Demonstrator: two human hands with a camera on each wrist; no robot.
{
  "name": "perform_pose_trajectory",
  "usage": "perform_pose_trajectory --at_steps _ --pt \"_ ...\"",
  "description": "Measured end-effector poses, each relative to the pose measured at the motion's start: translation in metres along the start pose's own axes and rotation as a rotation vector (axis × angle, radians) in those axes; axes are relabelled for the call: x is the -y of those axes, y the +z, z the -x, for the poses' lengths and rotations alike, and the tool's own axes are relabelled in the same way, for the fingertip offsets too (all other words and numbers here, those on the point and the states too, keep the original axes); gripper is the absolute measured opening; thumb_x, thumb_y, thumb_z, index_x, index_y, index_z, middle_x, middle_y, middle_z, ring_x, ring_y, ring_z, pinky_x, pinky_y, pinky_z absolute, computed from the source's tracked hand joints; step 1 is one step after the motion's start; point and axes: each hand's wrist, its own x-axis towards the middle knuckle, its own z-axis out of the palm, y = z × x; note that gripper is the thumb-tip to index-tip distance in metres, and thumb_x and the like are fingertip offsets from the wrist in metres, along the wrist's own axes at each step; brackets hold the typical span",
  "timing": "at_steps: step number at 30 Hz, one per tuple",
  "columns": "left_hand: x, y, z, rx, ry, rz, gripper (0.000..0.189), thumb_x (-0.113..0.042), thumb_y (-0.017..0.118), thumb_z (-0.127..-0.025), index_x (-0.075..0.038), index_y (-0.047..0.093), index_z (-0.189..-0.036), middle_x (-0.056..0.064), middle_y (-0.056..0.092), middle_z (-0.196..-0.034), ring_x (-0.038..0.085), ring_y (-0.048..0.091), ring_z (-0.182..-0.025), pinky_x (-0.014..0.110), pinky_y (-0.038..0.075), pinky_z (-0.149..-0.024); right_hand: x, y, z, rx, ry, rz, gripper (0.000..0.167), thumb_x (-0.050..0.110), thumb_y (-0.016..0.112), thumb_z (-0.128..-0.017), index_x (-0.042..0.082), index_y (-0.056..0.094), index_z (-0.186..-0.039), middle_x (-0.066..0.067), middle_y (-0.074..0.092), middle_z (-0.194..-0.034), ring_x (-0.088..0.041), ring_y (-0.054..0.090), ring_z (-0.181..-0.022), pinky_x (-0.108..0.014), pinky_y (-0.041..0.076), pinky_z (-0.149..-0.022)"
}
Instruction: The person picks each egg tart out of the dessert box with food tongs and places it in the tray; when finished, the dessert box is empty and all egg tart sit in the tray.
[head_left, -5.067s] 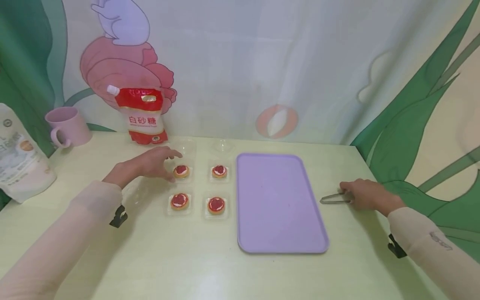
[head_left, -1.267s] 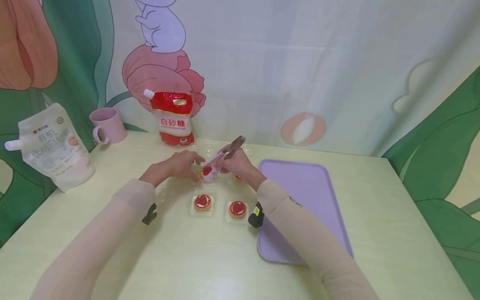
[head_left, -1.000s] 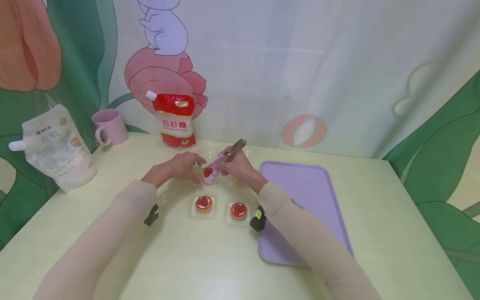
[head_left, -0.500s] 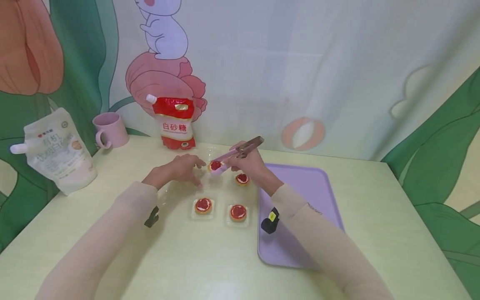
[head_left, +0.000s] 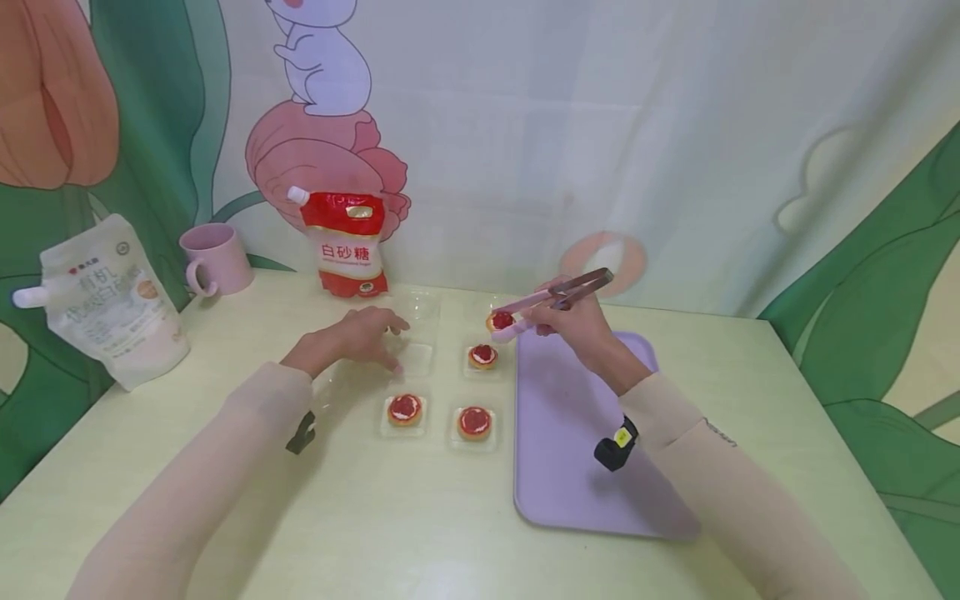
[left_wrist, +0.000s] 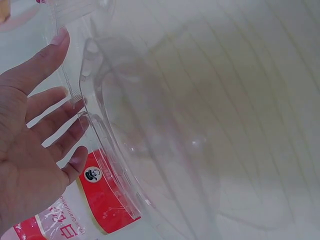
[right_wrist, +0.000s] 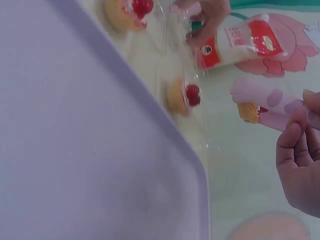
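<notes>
My right hand (head_left: 581, 329) grips metal tongs (head_left: 577, 287) with pink, paw-shaped tips, raised near the tray's upper left corner. Between the tips is a small red-topped tart (head_left: 500, 322), partly covered by them in the right wrist view. My left hand (head_left: 363, 337) has loosely bent, spread fingers, its thumb tip at the edge of a clear plastic box (head_left: 415, 358) with no tart in it. In the left wrist view, clear plastic (left_wrist: 145, 130) stands beside the left fingers (left_wrist: 47, 120). Three tarts sit in clear boxes, one of them a tart (head_left: 482, 357) below the tongs.
A purple tray (head_left: 555, 500) lies under the right forearm. Two more tarts, a left one (head_left: 405, 409) and a right one (head_left: 474, 423), sit nearer the front. Behind are a red sugar pouch (head_left: 347, 246), a pink mug (head_left: 217, 258) and a white pouch (head_left: 112, 304).
The right hand came from the tray's right side with the tongs, took the tart from the box by the left hand, lifted it and moved right. The left hand stayed at the box.
</notes>
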Motion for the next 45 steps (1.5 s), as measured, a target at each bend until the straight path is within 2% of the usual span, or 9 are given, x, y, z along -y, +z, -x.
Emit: perform_pose_trajectory --at_steps 7,12,17,23,30,31,45 --pt "0.002 0.0 0.0 -0.007 0.009 -0.009 0.073 -0.03 0.084 -0.081 -0.014 0.052 -0.144 0.01 0.058 -0.139 0.032 0.049 -0.128 0.056 0.043 -0.108 -0.007 -0.035 0.016 -0.046 0.026 0.101 0.032 -0.001 0.069 -0.088 -0.009 0.053 -0.114 0.007 0.067 -0.079 -0.007 0.064 -0.062 -0.021 0.057 -0.065" --pt "0.005 0.0 -0.002 -0.016 0.029 -0.023 0.072 -0.032 0.085 -0.08 -0.015 0.054 -0.143 0.009 0.06 -0.137 0.031 0.051 -0.126 0.055 0.043 -0.107 -0.015 -0.049 0.021 -0.083 0.062 0.145 0.033 0.0 0.069 -0.088 -0.01 0.052 -0.115 0.003 0.067 -0.082 -0.007 0.065 -0.064 -0.021 0.057 -0.065" --pt "0.005 0.0 -0.003 -0.014 0.034 -0.02 0.072 -0.031 0.085 -0.079 -0.014 0.054 -0.143 0.01 0.06 -0.137 0.032 0.052 -0.126 0.055 0.043 -0.107 -0.025 -0.057 0.023 -0.086 0.091 0.198 0.029 0.002 0.07 -0.089 -0.009 0.054 -0.111 -0.002 0.066 -0.089 -0.01 0.065 -0.068 -0.02 0.057 -0.067" --pt "0.005 -0.001 -0.003 -0.015 0.037 -0.028 0.072 -0.031 0.085 -0.08 -0.014 0.054 -0.142 0.01 0.06 -0.136 0.031 0.051 -0.126 0.056 0.043 -0.108 -0.034 -0.06 0.021 -0.08 0.098 0.22 0.032 0.003 0.074 -0.086 -0.007 0.055 -0.109 -0.001 0.068 -0.086 -0.008 0.063 -0.065 -0.021 0.056 -0.064" --pt "0.004 0.0 -0.005 -0.006 0.035 -0.03 0.072 -0.032 0.085 -0.079 -0.015 0.054 -0.142 0.009 0.059 -0.137 0.032 0.049 -0.127 0.056 0.041 -0.109 -0.037 -0.057 0.022 -0.099 0.169 0.308 0.036 0.009 0.075 -0.087 -0.002 0.053 -0.113 -0.011 0.068 -0.093 -0.011 0.063 -0.064 -0.022 0.056 -0.066" --pt "0.003 0.001 -0.005 -0.006 0.032 -0.029 0.072 -0.032 0.085 -0.079 -0.015 0.054 -0.142 0.009 0.059 -0.137 0.032 0.049 -0.128 0.056 0.041 -0.108 -0.038 -0.056 0.021 -0.103 0.172 0.31 0.036 0.009 0.075 -0.087 -0.002 0.053 -0.114 -0.009 0.068 -0.091 -0.011 0.062 -0.063 -0.022 0.056 -0.066" --pt "0.0 0.0 -0.005 0.003 0.023 -0.045 0.073 -0.032 0.084 -0.08 -0.014 0.053 -0.144 0.01 0.059 -0.139 0.033 0.05 -0.128 0.057 0.043 -0.108 -0.031 -0.056 0.02 -0.167 0.141 0.255 0.032 0.002 0.071 -0.087 -0.009 0.055 -0.113 -0.003 0.065 -0.082 -0.008 0.059 -0.059 -0.02 0.053 -0.06"
